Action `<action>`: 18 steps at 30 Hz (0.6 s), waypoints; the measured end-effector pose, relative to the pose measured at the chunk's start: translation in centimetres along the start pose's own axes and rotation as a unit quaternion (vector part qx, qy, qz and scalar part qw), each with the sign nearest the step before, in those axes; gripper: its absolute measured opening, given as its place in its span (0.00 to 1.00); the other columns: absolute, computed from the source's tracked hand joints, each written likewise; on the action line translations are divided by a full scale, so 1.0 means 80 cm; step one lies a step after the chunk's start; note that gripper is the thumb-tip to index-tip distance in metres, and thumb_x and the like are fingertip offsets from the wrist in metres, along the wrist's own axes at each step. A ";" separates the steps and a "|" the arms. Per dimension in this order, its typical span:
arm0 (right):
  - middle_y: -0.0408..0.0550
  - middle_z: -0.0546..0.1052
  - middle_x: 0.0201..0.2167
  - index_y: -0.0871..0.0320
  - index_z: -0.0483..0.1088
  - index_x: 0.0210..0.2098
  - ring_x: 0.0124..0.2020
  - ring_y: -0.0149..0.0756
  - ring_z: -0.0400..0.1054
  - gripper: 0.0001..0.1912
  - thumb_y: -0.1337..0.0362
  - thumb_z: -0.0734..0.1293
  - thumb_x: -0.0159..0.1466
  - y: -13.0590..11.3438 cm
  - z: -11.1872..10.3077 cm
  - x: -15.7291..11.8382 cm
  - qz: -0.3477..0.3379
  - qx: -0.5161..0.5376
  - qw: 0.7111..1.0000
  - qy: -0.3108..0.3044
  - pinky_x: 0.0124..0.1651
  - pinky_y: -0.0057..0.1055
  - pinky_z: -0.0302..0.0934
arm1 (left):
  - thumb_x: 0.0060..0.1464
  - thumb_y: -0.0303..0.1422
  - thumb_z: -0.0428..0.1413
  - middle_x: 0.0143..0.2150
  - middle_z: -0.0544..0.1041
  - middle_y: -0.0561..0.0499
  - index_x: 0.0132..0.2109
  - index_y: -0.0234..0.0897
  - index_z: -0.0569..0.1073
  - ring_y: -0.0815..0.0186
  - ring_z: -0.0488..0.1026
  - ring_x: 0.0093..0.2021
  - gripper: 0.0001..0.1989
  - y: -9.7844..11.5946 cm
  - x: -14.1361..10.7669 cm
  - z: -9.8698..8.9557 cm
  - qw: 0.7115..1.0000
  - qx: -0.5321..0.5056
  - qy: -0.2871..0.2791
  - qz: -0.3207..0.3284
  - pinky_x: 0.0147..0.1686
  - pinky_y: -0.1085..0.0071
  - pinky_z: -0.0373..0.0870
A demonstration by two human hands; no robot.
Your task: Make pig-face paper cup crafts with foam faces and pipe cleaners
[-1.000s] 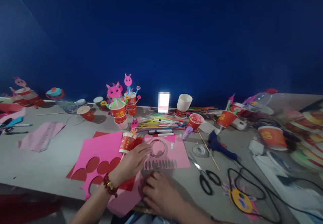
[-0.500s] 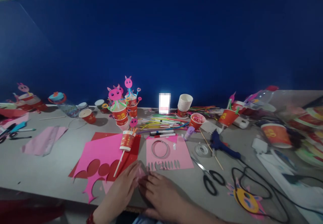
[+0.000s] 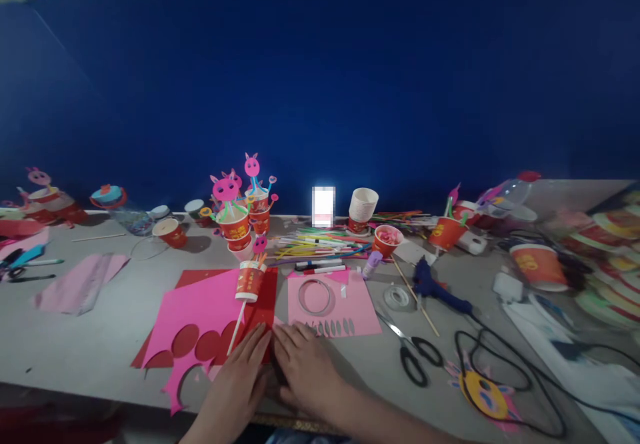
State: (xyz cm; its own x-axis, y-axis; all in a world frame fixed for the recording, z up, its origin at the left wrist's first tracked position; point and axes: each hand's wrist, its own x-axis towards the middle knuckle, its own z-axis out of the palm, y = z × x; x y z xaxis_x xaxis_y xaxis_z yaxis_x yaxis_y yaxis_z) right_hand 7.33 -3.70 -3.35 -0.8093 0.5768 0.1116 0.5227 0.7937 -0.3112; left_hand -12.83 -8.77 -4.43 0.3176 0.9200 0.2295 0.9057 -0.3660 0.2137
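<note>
Side by side at the table's front edge lie my left hand (image 3: 243,371) and my right hand (image 3: 306,367), fingertips nearly meeting. Both have their fingers stretched out and laid low against the tabletop. Whatever is beneath them is hidden. The left fingers are at the edge of red card (image 3: 264,311) and a bright pink sheet (image 3: 197,301) with round cut-outs. Just beyond the right fingers is a pale pink sheet (image 3: 357,304) carrying a ring (image 3: 314,297) and a row of leaf-shaped cut-outs or pieces. An upturned paper cup (image 3: 249,283) with a white stick rests above my left hand.
Scissors (image 3: 413,357), a tape roll (image 3: 397,297) and a blue glue gun (image 3: 440,291) with its looping cord are to the right. Pipe cleaners (image 3: 320,244), a cup stack (image 3: 363,205) and decorated cups (image 3: 235,227) stand along the back. A yellow paper face (image 3: 483,394) lies front right.
The small pink piece seen between my hands is now out of sight. My hands have come closer together and flattened onto the table. The view has shifted slightly.
</note>
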 end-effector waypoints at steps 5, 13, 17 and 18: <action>0.64 0.65 0.66 0.68 0.58 0.66 0.65 0.55 0.59 0.37 0.51 0.66 0.66 -0.004 0.002 0.004 0.039 0.026 0.999 0.010 0.69 0.49 0.48 | 0.62 0.32 0.53 0.64 0.73 0.42 0.68 0.39 0.59 0.57 0.72 0.62 0.28 0.001 -0.003 0.002 1.000 -0.007 0.018 0.003 0.57 0.63 0.74; 0.61 0.66 0.65 0.64 0.63 0.62 0.62 0.52 0.61 0.33 0.53 0.69 0.63 0.000 -0.019 0.000 0.010 0.071 0.997 -0.006 0.67 0.46 0.52 | 0.62 0.30 0.52 0.65 0.71 0.45 0.65 0.44 0.63 0.57 0.72 0.62 0.25 -0.002 0.007 -0.010 0.998 -0.056 0.010 -0.008 0.57 0.62 0.74; 0.54 0.70 0.63 0.56 0.68 0.58 0.61 0.49 0.63 0.24 0.53 0.67 0.66 0.019 -0.043 -0.026 0.047 0.087 0.995 0.031 0.63 0.44 0.58 | 0.63 0.30 0.51 0.52 0.80 0.43 0.51 0.42 0.74 0.55 0.79 0.51 0.12 -0.009 0.020 -0.020 0.995 -0.079 0.052 -0.006 0.49 0.60 0.79; 0.53 0.71 0.61 0.55 0.69 0.57 0.60 0.48 0.64 0.21 0.55 0.66 0.67 0.027 -0.049 -0.037 0.071 0.081 0.993 0.049 0.62 0.44 0.59 | 0.63 0.29 0.50 0.48 0.81 0.44 0.49 0.42 0.75 0.56 0.80 0.48 0.12 -0.008 0.027 -0.022 0.995 -0.086 0.054 -0.010 0.46 0.62 0.80</action>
State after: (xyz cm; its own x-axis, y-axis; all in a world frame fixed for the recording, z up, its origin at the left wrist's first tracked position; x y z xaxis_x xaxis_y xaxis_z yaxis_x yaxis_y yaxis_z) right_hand 11.96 -2.92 -0.64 -0.6960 0.7035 0.1441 0.5740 0.6656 -0.4769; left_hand -13.26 -6.81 -2.39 0.2590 0.9108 0.3215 0.8471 -0.3741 0.3773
